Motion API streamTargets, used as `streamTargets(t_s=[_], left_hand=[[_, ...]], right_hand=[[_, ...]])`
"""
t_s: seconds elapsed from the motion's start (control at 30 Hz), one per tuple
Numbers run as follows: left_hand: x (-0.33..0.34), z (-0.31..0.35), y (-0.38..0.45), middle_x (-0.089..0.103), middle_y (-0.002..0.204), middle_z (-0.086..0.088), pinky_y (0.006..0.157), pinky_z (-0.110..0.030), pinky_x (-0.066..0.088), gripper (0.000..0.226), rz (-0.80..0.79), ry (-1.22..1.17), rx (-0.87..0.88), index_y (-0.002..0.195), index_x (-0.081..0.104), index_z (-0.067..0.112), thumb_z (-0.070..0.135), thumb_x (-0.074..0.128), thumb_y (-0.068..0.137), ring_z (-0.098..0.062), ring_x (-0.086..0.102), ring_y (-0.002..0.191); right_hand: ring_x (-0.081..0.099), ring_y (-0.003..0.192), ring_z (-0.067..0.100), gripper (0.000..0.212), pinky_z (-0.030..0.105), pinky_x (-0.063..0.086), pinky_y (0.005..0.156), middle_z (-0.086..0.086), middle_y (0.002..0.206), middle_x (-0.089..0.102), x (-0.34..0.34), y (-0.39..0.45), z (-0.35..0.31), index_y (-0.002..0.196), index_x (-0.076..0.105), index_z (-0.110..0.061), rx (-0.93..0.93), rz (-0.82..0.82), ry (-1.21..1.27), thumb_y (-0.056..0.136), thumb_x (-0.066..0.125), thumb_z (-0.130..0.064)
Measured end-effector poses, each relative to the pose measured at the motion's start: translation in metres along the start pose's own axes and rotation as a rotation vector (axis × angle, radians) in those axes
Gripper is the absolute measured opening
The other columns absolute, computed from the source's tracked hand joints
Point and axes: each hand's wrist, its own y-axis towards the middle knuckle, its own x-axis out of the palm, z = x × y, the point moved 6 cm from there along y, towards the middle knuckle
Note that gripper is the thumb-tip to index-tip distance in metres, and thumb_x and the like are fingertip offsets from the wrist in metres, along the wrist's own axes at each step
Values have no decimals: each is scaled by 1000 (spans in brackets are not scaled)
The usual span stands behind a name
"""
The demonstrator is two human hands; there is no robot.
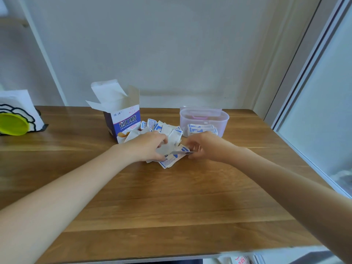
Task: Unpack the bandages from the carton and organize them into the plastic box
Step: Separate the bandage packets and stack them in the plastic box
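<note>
A blue and white carton (124, 121) stands open on the wooden table (171, 197), flaps up. Loose white and blue bandage packets (165, 128) lie in a heap between it and the clear plastic box (222, 119), which holds a stack of bandages (202, 128). My left hand (148, 145) rests curled on the near part of the heap, fingers on a few packets. My right hand (202, 147) pinches the edge of a flat bandage packet (181, 152) just in front of the box.
At the table's left edge stands a white holder (19, 111) with a yellow-green round thing (13, 123) against it. A wall runs behind the table and a window frame (304, 92) along the right. Some packaging (240, 261) shows below the front edge.
</note>
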Motion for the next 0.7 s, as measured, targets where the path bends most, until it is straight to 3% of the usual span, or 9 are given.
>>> streamTargets(t_s=[0.07, 0.17, 0.23, 0.3, 0.4, 0.47, 0.57, 0.63, 0.7], left_hand=[[1, -1, 1, 54, 114, -1, 74, -22, 40, 47, 10, -14, -18, 125, 47, 18, 23, 66, 82, -11, 48, 90], [0, -2, 2, 58, 101, 3, 74, -25, 44, 32, 31, -61, -44, 112, 51, 18, 19, 64, 83, -13, 52, 90], [-7, -5, 2, 55, 82, 6, 69, -26, 43, 12, 108, -100, -57, 86, 51, 20, 18, 62, 83, -16, 54, 83], [-14, -5, 1, 52, 70, 6, 69, -29, 45, 25, 171, -169, -57, 66, 43, 21, 14, 60, 83, -18, 56, 78], [-20, -4, -1, 50, 60, 3, 58, -27, 45, 35, 179, -343, -85, 56, 40, 18, 14, 62, 83, -17, 59, 73], [-17, -1, -3, 54, 63, 2, 55, -22, 41, 34, 124, -499, -103, 56, 46, 16, 21, 69, 81, -14, 57, 71], [-12, 6, -5, 64, 77, 2, 67, -22, 45, 15, 39, -674, -89, 73, 64, 18, 30, 71, 79, -11, 57, 76], [-14, 6, -5, 67, 84, 2, 72, -21, 48, 5, 58, -760, -93, 79, 65, 21, 19, 69, 81, -12, 60, 82], [-15, 3, -3, 66, 84, 2, 68, -19, 48, 13, 100, -801, -129, 81, 62, 20, 9, 68, 82, -13, 60, 81]], right_hand=[[54, 75, 16, 18, 25, 44, 67, 6, 82, 63, -5, -2, 7, 89, 66, -5, 74, 51, 96, 85, 65, -23], [46, 58, 11, 24, 17, 35, 53, 1, 64, 54, -11, -4, 18, 70, 63, -5, 243, 127, 383, 86, 64, -23], [56, 63, 10, 23, 20, 45, 60, 0, 71, 64, -10, -5, 24, 76, 67, -4, 350, 115, 632, 87, 64, -24], [66, 80, 17, 23, 28, 54, 73, 6, 93, 72, -5, -6, 27, 93, 70, -1, 387, 53, 841, 87, 64, -22], [65, 84, 19, 18, 24, 53, 69, 13, 104, 70, -2, -7, 25, 100, 67, 0, 396, 33, 1049, 88, 61, -13], [62, 83, 20, 16, 25, 49, 68, 14, 101, 70, -1, -7, 24, 99, 66, 1, 397, 47, 1108, 88, 60, -9], [56, 76, 16, 3, 21, 41, 58, 9, 91, 68, -2, -7, 23, 84, 63, -5, 405, 66, 1143, 87, 62, -6], [53, 71, 14, 9, 18, 39, 52, 7, 86, 66, -3, -7, 26, 77, 60, -8, 430, 100, 1170, 86, 63, -5], [48, 67, 11, 10, 14, 34, 43, 7, 87, 63, -6, -6, 30, 78, 57, -8, 440, 136, 1214, 86, 62, -4]])
